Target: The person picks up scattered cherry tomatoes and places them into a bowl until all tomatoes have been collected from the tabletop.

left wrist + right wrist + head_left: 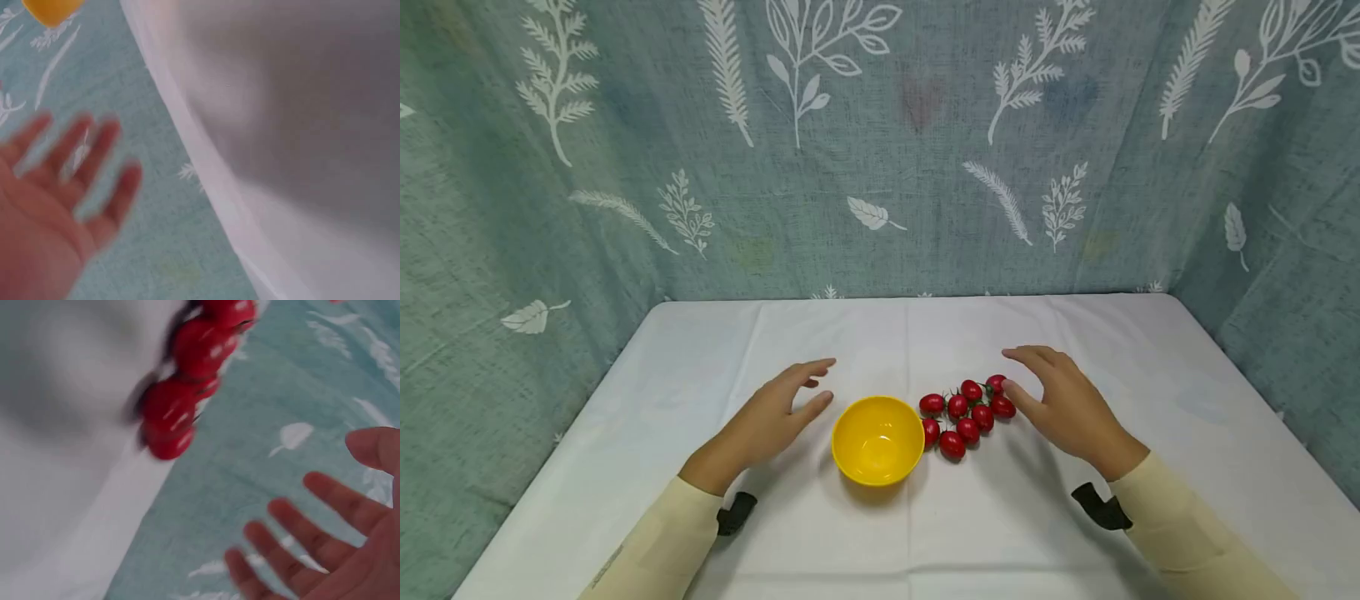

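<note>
A yellow bowl point(878, 442) stands upright on the white cloth, its inside bare. Beside it on the right lies a bunch of several red cherry tomatoes point(967, 430) with green stems; the same tomatoes point(169, 412) show blurred in the right wrist view. My left hand point(775, 417) hovers left of the bowl, fingers spread and apart from it. Over the right end of the tomatoes is my right hand point(1063, 404), fingers extended, gripping nothing; whether its thumb touches a tomato I cannot tell. In the left wrist view only an edge of the bowl point(51, 9) appears.
A white cloth point(820, 542) with fold lines covers the table. Behind it and at both sides hangs a grey-green curtain point(880, 167) with white leaf prints. Black straps point(737, 512) sit by the wrists, next to cream sleeves point(655, 542).
</note>
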The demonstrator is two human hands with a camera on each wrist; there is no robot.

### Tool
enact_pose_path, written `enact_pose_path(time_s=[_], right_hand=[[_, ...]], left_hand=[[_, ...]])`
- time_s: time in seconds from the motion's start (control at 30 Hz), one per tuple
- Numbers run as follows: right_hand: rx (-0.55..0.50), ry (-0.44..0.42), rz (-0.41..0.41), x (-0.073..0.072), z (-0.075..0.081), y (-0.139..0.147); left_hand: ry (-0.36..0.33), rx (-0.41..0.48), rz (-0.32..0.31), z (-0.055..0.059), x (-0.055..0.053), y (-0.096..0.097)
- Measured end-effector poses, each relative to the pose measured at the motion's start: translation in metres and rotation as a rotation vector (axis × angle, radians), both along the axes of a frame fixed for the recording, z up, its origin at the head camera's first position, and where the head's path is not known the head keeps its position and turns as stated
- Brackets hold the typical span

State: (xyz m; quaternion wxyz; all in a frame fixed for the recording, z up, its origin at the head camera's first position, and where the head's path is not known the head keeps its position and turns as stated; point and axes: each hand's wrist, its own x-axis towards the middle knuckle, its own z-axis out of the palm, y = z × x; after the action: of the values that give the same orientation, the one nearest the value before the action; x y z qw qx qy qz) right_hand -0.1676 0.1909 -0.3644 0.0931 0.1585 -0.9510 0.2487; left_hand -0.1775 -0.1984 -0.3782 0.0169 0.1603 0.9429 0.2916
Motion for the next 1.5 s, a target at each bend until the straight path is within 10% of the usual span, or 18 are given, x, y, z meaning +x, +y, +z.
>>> enact_pose_path(time_s=[0.2,0.47,1.5], right_hand=[[-0.131,0.078,0.033,0.006,-0.006,-0.011],[-0.078,0.066,0.032,-0.001,-0.019,-0.006],[0.1,-0.174,0.095,-0.011,-0.034,-0.001]], left_hand=[[-0.136,0.086,-0.159,-0.006,0.015,0.004],[-0.207,0.071,-0.19,-0.013,0.02,0.004],[-0.147,-0.054,-0.205,-0.016,0.025,0.009]])
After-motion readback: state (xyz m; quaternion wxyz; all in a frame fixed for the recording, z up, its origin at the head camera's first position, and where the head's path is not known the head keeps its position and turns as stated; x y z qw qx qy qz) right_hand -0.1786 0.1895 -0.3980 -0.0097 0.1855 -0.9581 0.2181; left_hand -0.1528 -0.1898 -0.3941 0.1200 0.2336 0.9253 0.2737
